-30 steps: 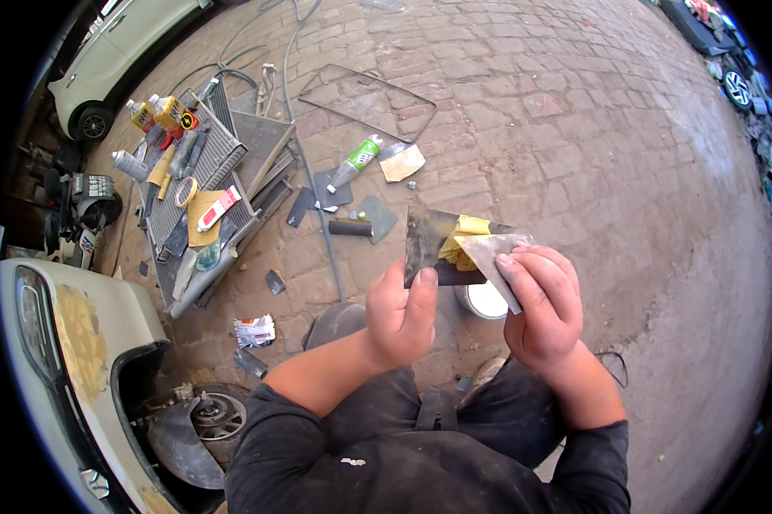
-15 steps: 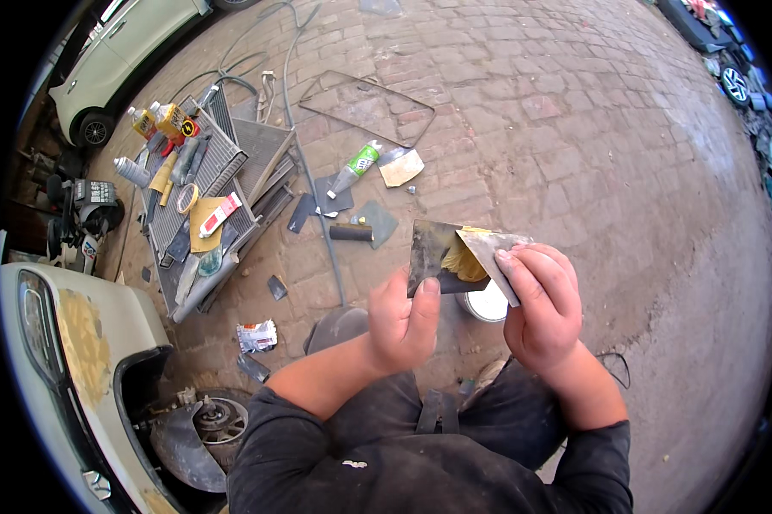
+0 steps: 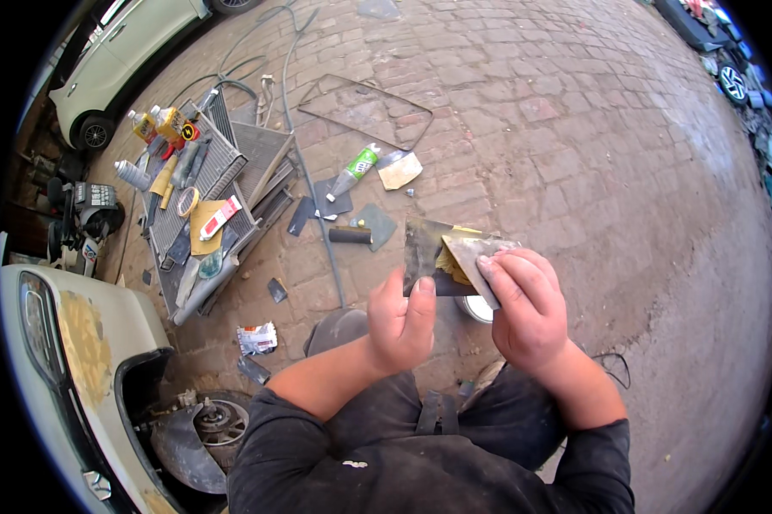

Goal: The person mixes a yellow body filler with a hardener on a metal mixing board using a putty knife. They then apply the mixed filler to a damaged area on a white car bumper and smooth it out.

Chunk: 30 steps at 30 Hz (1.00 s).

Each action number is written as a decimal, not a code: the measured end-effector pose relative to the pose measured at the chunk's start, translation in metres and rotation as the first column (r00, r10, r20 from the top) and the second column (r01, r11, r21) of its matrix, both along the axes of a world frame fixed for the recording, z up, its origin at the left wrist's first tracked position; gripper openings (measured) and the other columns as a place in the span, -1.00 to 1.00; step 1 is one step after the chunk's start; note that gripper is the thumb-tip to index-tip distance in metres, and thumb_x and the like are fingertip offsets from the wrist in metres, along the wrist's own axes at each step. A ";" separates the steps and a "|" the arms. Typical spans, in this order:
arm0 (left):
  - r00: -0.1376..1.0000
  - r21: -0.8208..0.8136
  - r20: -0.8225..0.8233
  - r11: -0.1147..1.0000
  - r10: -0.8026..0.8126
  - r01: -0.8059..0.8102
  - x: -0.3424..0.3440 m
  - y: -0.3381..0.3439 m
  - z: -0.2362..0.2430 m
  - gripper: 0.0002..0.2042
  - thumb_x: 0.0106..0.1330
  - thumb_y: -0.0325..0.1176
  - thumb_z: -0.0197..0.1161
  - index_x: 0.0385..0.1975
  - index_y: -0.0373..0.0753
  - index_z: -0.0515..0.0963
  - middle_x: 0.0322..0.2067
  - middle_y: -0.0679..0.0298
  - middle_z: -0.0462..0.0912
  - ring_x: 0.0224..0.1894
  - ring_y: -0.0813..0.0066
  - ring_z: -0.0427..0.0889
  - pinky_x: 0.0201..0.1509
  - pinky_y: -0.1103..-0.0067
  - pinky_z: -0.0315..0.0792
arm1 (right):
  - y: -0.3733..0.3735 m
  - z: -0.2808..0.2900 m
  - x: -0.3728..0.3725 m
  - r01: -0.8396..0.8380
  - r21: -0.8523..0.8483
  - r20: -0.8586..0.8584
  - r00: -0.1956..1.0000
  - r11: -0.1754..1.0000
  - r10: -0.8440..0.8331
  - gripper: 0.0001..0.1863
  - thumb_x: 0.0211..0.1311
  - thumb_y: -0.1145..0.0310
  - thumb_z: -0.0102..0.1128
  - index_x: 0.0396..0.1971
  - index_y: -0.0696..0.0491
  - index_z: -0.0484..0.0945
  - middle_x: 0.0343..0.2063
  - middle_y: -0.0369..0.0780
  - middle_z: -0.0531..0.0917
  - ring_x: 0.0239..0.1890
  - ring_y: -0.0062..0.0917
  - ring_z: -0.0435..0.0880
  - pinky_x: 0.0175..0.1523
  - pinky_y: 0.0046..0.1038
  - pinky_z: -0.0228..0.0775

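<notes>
My left hand (image 3: 403, 321) is closed on the lower edge of a dark flat plate (image 3: 422, 248), thumb on its face. A flat grey putty spreader (image 3: 471, 255) is pinched in my right hand (image 3: 531, 304) and lies tilted against the plate's right part. Yellow putty (image 3: 451, 265) shows between the two, partly covered by the spreader. Beneath my hands stands a white round tub (image 3: 478, 308), mostly hidden. To the left, a car's front fender carries a patch of dried yellow filler (image 3: 84, 341).
Old radiators (image 3: 262, 154) are stacked on the brick paving, bearing bottles, a red-and-white tube (image 3: 221, 218) and tape. A green-labelled bottle (image 3: 354, 171), sandpaper sheets (image 3: 375, 224) and a hose (image 3: 310, 180) lie nearby. An uncovered wheel hub (image 3: 219, 421) sits at lower left.
My right hand has moved left with the spreader, which now covers more of the putty. My left hand and the plate have shifted only slightly left.
</notes>
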State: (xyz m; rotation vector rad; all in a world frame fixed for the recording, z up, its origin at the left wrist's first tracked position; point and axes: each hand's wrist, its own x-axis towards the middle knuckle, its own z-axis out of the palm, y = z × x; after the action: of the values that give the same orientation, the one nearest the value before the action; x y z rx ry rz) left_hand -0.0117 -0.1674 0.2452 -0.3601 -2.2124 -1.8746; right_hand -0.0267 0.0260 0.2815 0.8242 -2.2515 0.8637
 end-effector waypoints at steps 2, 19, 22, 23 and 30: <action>1.000 0.014 -0.011 1.000 0.007 -0.006 -0.001 0.001 0.000 -0.82 0.42 -0.43 0.07 -0.31 -0.48 0.40 -0.71 0.21 0.44 -0.70 0.45 0.39 -0.62 0.48 0.19 | -0.001 0.002 0.004 -0.064 0.030 0.059 0.996 0.998 0.062 -0.55 -0.17 0.72 0.18 -0.13 0.30 0.59 -0.20 -0.06 0.59 -0.13 -0.17 0.60 0.01 -0.23 0.52; 0.891 0.613 0.320 0.788 -0.323 0.066 -0.005 -0.010 0.026 -0.71 0.44 -0.40 0.00 0.02 -0.49 0.39 -0.21 0.17 0.62 -0.22 0.49 0.61 -0.09 0.56 0.47 | 0.007 0.018 0.015 -0.221 0.021 -0.033 0.975 0.975 0.221 -0.55 -0.15 0.57 0.22 -0.11 0.24 0.62 -0.18 -0.12 0.60 -0.12 -0.27 0.62 0.02 -0.23 0.58; 0.713 0.818 0.325 0.563 -0.622 0.118 -0.011 -0.019 0.034 -0.63 0.40 -0.36 0.03 0.08 -0.50 0.35 -0.02 0.04 0.58 -0.01 0.33 0.61 0.12 0.45 0.47 | 0.007 0.014 0.020 -0.282 0.019 -0.170 0.944 0.959 0.281 -0.67 0.06 0.44 0.25 -0.12 0.14 0.65 -0.11 -0.19 0.60 -0.08 -0.36 0.60 0.09 -0.21 0.58; 0.686 0.824 0.358 0.560 -0.633 0.088 -0.009 -0.016 0.040 -0.60 0.37 -0.32 0.05 0.07 -0.52 0.36 -0.06 0.02 0.60 -0.06 0.32 0.64 0.07 0.46 0.50 | 0.006 0.011 0.023 -0.319 -0.013 -0.186 0.932 0.948 0.311 -0.67 0.08 0.40 0.27 -0.12 0.13 0.65 -0.10 -0.20 0.59 -0.08 -0.38 0.58 0.10 -0.22 0.57; 0.515 0.922 0.332 0.387 -0.790 0.000 0.002 -0.014 0.045 -0.57 0.32 -0.31 0.09 0.04 -0.57 0.37 -0.07 -0.07 0.62 -0.09 0.22 0.69 0.02 0.39 0.58 | 0.006 -0.009 0.029 -0.358 -0.087 -0.347 0.885 0.930 0.309 -0.74 0.05 0.49 0.29 -0.19 0.09 0.63 -0.13 -0.19 0.55 -0.06 -0.33 0.54 0.08 -0.15 0.59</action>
State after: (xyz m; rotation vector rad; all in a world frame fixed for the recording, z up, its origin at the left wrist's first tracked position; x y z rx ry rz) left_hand -0.0099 -0.1811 0.2903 0.0840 -1.0228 -3.7040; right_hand 0.0023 0.0320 0.2724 1.2125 -1.7587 0.9546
